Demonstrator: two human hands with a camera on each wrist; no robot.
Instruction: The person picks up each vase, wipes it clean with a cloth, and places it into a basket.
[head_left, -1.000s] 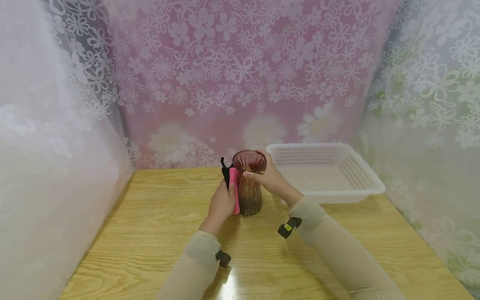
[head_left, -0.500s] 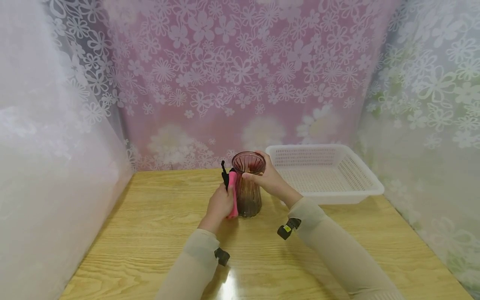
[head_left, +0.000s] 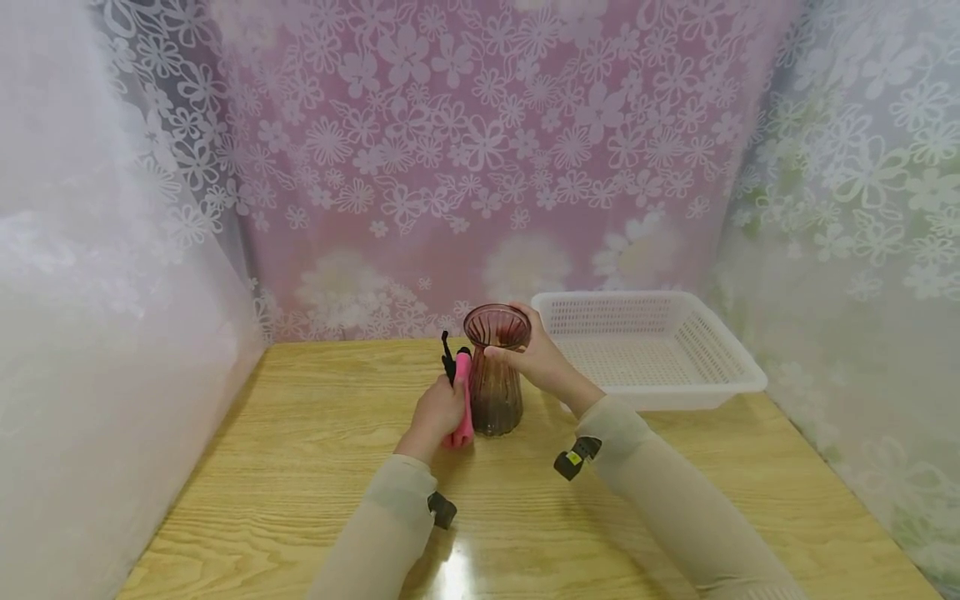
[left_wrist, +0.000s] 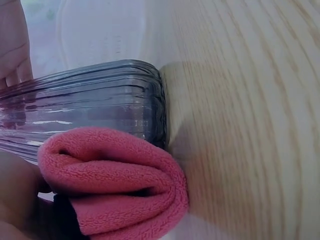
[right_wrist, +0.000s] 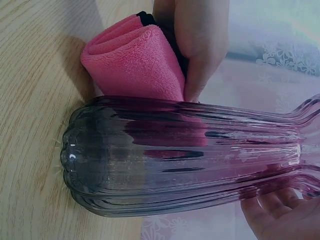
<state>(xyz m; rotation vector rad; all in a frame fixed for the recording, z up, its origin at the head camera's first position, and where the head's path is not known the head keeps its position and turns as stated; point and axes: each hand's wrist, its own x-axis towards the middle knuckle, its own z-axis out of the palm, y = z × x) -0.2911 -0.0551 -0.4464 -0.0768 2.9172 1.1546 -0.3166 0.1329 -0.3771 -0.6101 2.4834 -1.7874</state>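
Tabletop (head_left: 300,467) first: light wood, it carries everything. White basket (head_left: 720,367) sits on it just right of the vase, near but not touching as far as the head view shows.

Vase (head_left: 495,375): ribbed tinted glass, upright on the tabletop, base down, flared mouth up. It hasn't moved over the last second.

What changed: your pink cloth (head_left: 462,400) has slid down the vase's left side. A second ago its lower end was partway up the wall; now the fold is right at the base, touching or nearly touching the tabletop. The left wrist view shows the cloth (left_wrist: 115,180) folded thick and pressed against the glass next to the bottom edge. My read: that downward stroke of wiping the outside has reached its end on this side.

Your left hand (head_left: 438,412) is left of the vase, low, fingers curled round the cloth and pinching it against the glass. A black bit sticks up above the cloth; can't tell what it is.

Your right hand (head_left: 536,354) is at the vase's right side near the rim, thumb and fingers wrapped round the neck, steadying it.
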